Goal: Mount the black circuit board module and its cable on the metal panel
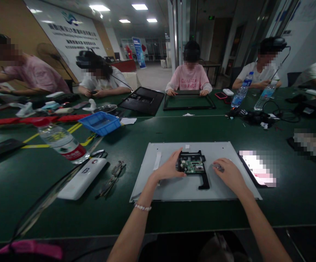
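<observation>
A green circuit board (192, 165) sits in a black plastic bracket (204, 181) on a flat light-grey panel (171, 191). My left hand (169, 168) is closed on the bracket's left edge, thumb near its lower corner and fingers along its upper side. Just right of the bracket, my right hand (230, 175) hovers over the panel with its fingers pinched together. A small greyish thing (219, 167) shows at those fingertips, too small to name. One white strip (157, 160) lies on the panel beside my left hand.
Right of the panel lies a lit phone (257, 169). To the left are glasses (113, 178), a white power bank (84, 178), a red-capped water bottle (65, 143) and a blue tray (100, 123). Across the table a person holds a black frame (189, 107).
</observation>
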### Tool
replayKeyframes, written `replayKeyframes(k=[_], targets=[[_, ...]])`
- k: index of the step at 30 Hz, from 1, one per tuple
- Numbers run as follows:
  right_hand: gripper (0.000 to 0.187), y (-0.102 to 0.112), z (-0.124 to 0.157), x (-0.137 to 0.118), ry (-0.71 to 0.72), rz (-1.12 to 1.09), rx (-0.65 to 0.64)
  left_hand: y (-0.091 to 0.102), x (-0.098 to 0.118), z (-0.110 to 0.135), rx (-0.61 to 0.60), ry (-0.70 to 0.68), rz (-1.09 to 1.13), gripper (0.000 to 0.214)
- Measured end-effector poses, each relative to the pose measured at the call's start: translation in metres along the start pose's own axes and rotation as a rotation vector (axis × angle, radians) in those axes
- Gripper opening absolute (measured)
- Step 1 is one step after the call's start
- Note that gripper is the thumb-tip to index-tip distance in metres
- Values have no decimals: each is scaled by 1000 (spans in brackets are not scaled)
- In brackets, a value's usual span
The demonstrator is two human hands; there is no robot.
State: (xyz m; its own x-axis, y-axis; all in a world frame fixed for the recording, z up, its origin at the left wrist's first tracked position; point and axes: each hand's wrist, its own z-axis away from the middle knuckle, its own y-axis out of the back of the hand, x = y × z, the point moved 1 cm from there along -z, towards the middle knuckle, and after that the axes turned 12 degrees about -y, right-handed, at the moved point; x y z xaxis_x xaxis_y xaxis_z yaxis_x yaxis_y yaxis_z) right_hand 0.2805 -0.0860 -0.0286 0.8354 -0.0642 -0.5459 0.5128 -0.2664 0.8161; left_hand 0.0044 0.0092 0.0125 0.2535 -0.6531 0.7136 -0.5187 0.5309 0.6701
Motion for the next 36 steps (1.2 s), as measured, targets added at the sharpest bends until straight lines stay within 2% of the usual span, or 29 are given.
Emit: replayKeyframes(k=[4,10,18,30,33,36], targets=[[28,0,0,-1,-13,-9,32,-1,1,1,17,11,-6,111],[21,-2,-1,0,-12,-32,-2,-2,2,1,30,20,-6,111],[23,-2,0,2,-35,-57,-18,-2,0,1,33,-8,-12,110],[27,-4,-1,1,-64,-60,81,2,2,2,6,3,-28,113],[28,-1,-7,-8,-35,-61,97,2,1,3,7,14,-46,113],[27,2,-24,-30,79,-51,37,-1,-4,3,14,26,-85,113]])
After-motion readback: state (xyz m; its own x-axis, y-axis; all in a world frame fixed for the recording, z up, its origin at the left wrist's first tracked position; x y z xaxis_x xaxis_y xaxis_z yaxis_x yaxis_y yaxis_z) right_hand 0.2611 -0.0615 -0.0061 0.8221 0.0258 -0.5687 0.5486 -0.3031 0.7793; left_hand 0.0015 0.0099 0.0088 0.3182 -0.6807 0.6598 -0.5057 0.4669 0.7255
